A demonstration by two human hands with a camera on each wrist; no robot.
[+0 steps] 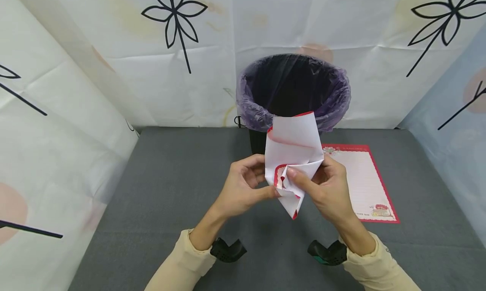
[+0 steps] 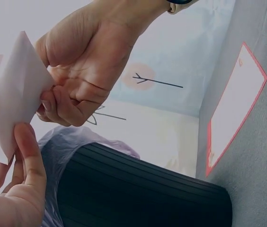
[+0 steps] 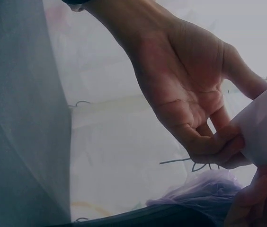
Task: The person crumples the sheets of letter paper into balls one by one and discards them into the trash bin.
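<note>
Both hands hold a folded sheet of white paper (image 1: 292,154) with red patterned edges, raised above the table in front of the bin. It narrows to a point at the bottom, and a small folded flap shows its printed side. My right hand (image 1: 329,187) pinches it from the right, thumb pressed on the front and fingers behind. At its left edge my left hand (image 1: 243,182) holds it with the thumb at the lower flap and curled fingers against the side. In the left wrist view the paper's plain back (image 2: 20,90) faces the camera.
Behind the hands stands a black bin (image 2: 138,189) lined with a purple plastic bag (image 1: 250,107). A flat sheet of red-bordered letter paper (image 1: 366,181) lies on the grey table (image 1: 182,185) at the right. Patterned white cloth (image 1: 114,84) walls the table in.
</note>
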